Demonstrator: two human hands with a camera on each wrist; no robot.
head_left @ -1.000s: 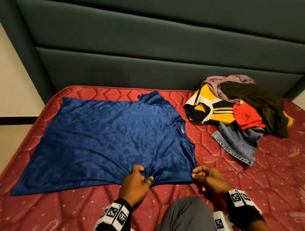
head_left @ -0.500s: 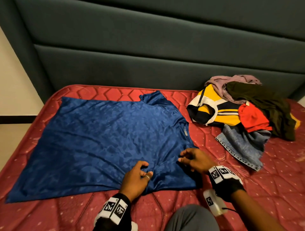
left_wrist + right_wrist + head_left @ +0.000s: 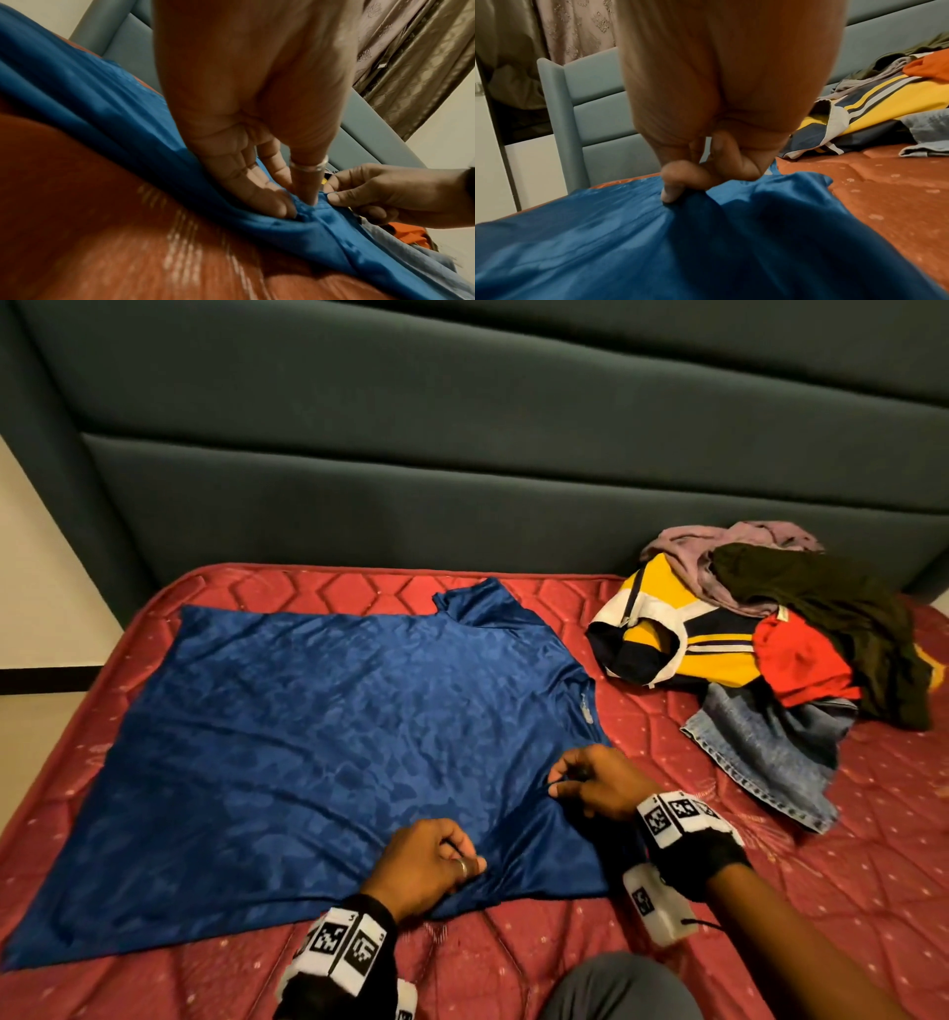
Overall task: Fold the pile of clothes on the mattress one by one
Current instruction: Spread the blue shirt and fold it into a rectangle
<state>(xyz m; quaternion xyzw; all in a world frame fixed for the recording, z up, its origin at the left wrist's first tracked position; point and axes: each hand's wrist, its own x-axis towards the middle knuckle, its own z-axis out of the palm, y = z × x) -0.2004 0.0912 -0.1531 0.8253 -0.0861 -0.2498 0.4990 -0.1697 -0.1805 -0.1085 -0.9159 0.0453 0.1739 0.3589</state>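
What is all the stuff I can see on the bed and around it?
Shiny blue T-shirt: one, blue, spread flat on the mattress.
Quilted red mattress: one, red, under everything.
Heap of unfolded clothes: one, yellow, red, dark, mauve, denim, far right of the mattress.
Padded headboard: one, grey-green, behind the mattress.
Patterned curtain: one, brownish, beyond the headboard.
Left hand: one, pinches the T-shirt's near part.
Right hand: one, pinches the T-shirt beside it.

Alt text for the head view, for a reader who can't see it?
Both hands pinch the near side of a blue shirt spread flat on a red mattress, left hand beside right hand. A pile of unfolded clothes lies to the right.
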